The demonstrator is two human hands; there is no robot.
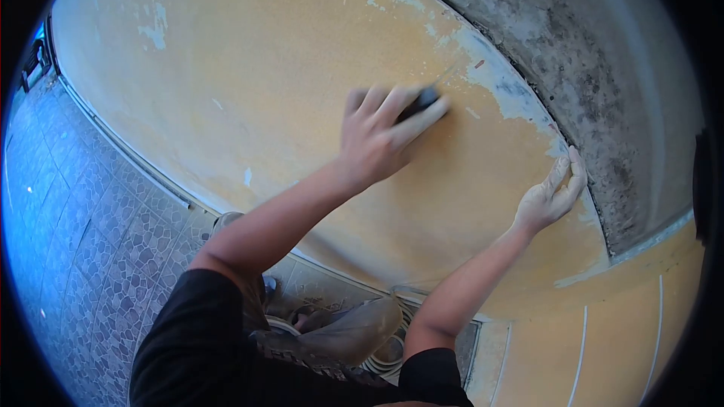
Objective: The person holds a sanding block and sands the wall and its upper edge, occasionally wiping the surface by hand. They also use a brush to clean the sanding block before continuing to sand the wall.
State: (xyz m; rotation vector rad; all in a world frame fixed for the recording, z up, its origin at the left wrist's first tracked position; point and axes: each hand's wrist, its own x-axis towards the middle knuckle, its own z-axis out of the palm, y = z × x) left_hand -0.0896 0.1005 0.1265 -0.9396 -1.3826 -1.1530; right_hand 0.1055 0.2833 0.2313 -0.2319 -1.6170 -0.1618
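Note:
My left hand (381, 136) is closed around a dark-handled scraper (424, 98) and presses it against the yellow painted wall (264, 68). The thin blade points up and right toward a patch of peeled pale paint (501, 87). My right hand (553, 197) rests flat on the wall with its fingers together. Its fingertips touch the edge where the yellow paint meets a grey, stained concrete surface (603, 68). It holds nothing.
A patterned grey tiled floor (83, 226) runs along the wall's base at the left. My dusty trousers and knee (347, 332) are below, with a coil of white cable (388, 362) beside them. Thin white conduits (582, 347) run down the wall at lower right.

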